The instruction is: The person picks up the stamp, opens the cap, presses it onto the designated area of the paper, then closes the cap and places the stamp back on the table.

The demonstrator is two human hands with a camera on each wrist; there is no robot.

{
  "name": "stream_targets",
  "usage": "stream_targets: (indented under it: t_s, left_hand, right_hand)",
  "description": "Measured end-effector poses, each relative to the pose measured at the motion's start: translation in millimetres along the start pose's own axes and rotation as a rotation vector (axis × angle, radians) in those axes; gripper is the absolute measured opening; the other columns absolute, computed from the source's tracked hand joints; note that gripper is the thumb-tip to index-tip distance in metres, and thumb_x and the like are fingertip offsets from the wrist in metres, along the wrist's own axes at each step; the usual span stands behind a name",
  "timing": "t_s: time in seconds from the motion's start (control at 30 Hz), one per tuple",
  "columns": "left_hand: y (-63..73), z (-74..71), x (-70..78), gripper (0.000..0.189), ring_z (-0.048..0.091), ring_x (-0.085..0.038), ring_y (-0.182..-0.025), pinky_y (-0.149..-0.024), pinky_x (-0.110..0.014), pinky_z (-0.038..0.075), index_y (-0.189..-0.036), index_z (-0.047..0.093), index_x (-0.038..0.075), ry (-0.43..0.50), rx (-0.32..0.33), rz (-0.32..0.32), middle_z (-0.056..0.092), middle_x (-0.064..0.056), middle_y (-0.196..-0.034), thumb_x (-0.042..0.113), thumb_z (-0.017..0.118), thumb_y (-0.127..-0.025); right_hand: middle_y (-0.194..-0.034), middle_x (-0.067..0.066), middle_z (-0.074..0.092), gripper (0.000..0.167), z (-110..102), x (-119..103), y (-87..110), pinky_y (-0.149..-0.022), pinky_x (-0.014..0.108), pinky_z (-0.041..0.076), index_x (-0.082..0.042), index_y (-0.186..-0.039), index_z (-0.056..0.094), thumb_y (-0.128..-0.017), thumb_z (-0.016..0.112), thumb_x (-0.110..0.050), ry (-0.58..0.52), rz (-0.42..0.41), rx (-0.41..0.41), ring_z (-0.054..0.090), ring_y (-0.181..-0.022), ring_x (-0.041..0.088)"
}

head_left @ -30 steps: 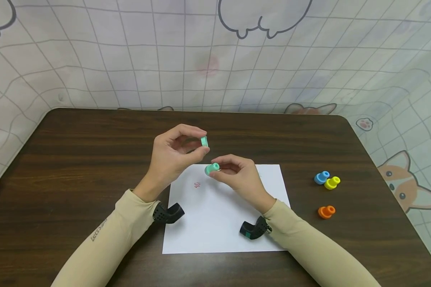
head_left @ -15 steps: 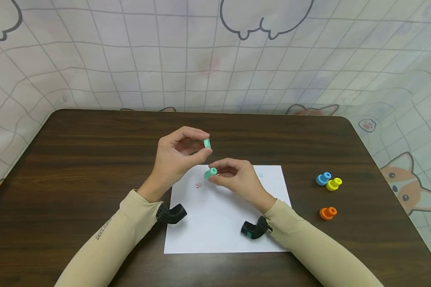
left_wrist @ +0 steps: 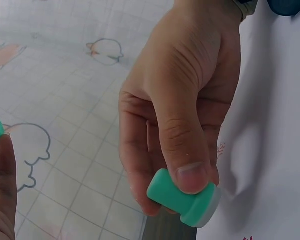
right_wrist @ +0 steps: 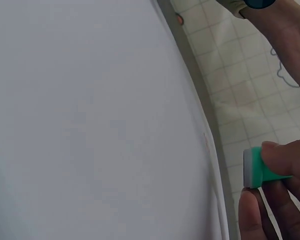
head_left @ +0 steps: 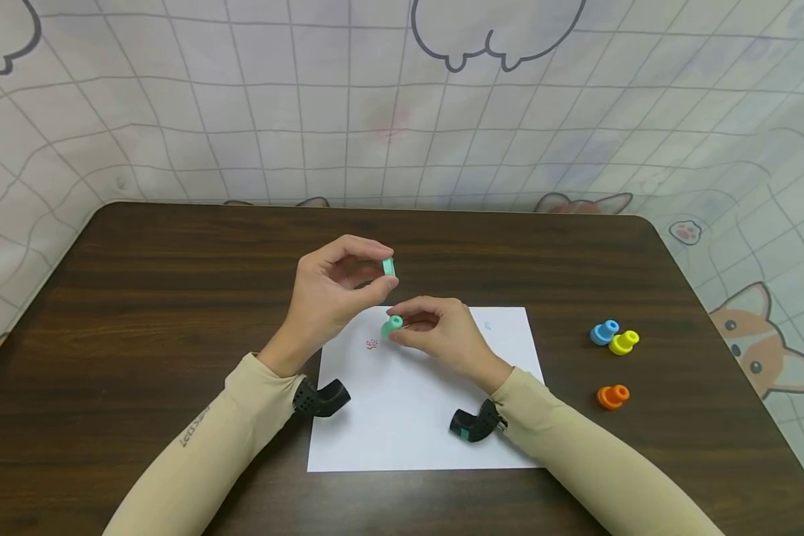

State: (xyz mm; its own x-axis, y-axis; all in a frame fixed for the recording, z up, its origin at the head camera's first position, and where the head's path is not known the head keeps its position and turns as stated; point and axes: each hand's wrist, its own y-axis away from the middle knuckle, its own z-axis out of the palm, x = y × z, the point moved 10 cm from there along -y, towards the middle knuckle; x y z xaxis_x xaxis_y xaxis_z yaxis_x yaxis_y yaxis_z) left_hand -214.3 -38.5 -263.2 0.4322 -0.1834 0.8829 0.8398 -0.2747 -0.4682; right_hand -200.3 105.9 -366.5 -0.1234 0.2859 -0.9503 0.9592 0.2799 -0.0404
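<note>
My left hand (head_left: pixel 331 294) pinches a small green cap (head_left: pixel 388 266) between thumb and fingers above the paper's far edge. The cap's open side shows at the left border of the left wrist view. Just below and to the right, my right hand (head_left: pixel 445 335) pinches a green toy stamp (head_left: pixel 391 326) by its knob-like handle. In the left wrist view the thumb lies across the stamp (left_wrist: pixel 172 195), and its pale face points down and right. The right wrist view shows that flat face uncovered. Stamp and cap are apart.
A white paper sheet (head_left: pixel 402 424) lies on the dark wooden table (head_left: pixel 141 313). It bears a red printed mark (head_left: pixel 371 345) and a faint blue mark (head_left: pixel 487 325). Blue (head_left: pixel 604 332), yellow (head_left: pixel 624 342) and orange (head_left: pixel 613 396) stamps stand at the right.
My right hand has dropped slightly with the green stamp, whose handle has turned more upright. The left hand keeps the cap at about the same height. The head view has shifted a little.
</note>
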Motion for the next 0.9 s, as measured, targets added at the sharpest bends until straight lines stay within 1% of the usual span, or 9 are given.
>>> stream_targets:
  t_s: [0.2, 0.4, 0.57, 0.77, 0.9]
  left_hand:
    - [1.6, -1.5, 3.2, 0.029, 0.071, -0.011, -0.093, -0.090, -0.029, 0.064, -0.106, 0.067, -0.013, -0.007, 0.010, -0.003, 0.072, 0.008, -0.107, -0.015, 0.076, -0.078]
    - [1.3, 0.3, 7.3, 0.029, 0.071, -0.010, -0.094, -0.092, -0.030, 0.063, -0.106, 0.067, -0.013, -0.014, -0.003, 0.003, 0.072, 0.008, -0.108, -0.015, 0.076, -0.079]
    - [1.4, 0.6, 7.7, 0.028, 0.071, -0.010, -0.094, -0.091, -0.029, 0.063, -0.106, 0.068, -0.012, -0.026, -0.006, 0.006, 0.072, 0.009, -0.107, -0.014, 0.075, -0.079]
    - [1.4, 0.1, 7.4, 0.026, 0.071, -0.009, -0.093, -0.092, -0.029, 0.063, -0.106, 0.067, -0.012, -0.033, -0.007, 0.005, 0.072, 0.010, -0.107, -0.013, 0.075, -0.080]
    - [1.2, -0.3, 7.8, 0.027, 0.071, -0.010, -0.094, -0.093, -0.030, 0.063, -0.106, 0.067, -0.012, -0.036, -0.006, -0.001, 0.072, 0.010, -0.107, -0.013, 0.075, -0.080]
  right_hand:
    - [-0.111, 0.012, 0.079, 0.030, 2.8, 0.6, 0.3, -0.086, 0.024, 0.063, -0.006, -0.115, 0.078, -0.086, 0.083, -0.010, 0.026, -0.005, -0.023, 0.076, -0.096, 0.019]
    - [-0.107, 0.009, 0.080, 0.029, 2.0, -1.4, 2.2, -0.083, 0.021, 0.062, -0.008, -0.113, 0.079, -0.085, 0.085, -0.013, 0.066, -0.004, -0.011, 0.076, -0.092, 0.016]
    - [-0.105, 0.008, 0.080, 0.028, 2.0, -3.3, 3.7, -0.081, 0.019, 0.061, -0.009, -0.112, 0.079, -0.085, 0.085, -0.014, 0.106, -0.009, -0.008, 0.075, -0.089, 0.014]
    - [-0.104, 0.005, 0.080, 0.027, 3.7, -5.2, 3.7, -0.081, 0.020, 0.060, -0.011, -0.111, 0.080, -0.085, 0.085, -0.014, 0.153, -0.029, -0.020, 0.073, -0.087, 0.013]
    - [-0.104, 0.005, 0.080, 0.026, 4.4, -5.6, 4.4, -0.081, 0.021, 0.060, -0.012, -0.110, 0.080, -0.084, 0.085, -0.013, 0.173, -0.022, -0.024, 0.073, -0.088, 0.012]
